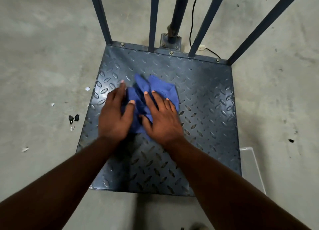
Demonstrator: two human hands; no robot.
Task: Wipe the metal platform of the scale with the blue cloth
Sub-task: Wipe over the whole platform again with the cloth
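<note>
1. The floor [43, 48] is grey concrete with dark smudges and pale, worn patches.
2. Small white scraps [87, 89] lie scattered on the floor at the left.
3. Two black bits [73, 119] lie close together among those scraps.
4. A thin black cable [192, 28] comes down at the top and bends along the floor beside a small white plug [201, 47].
5. A pale, flat plastic piece [253, 169] lies on the floor at the right.
6. A little black speck [291, 140] sits alone further right.
7. The light is dim and soft.
</note>
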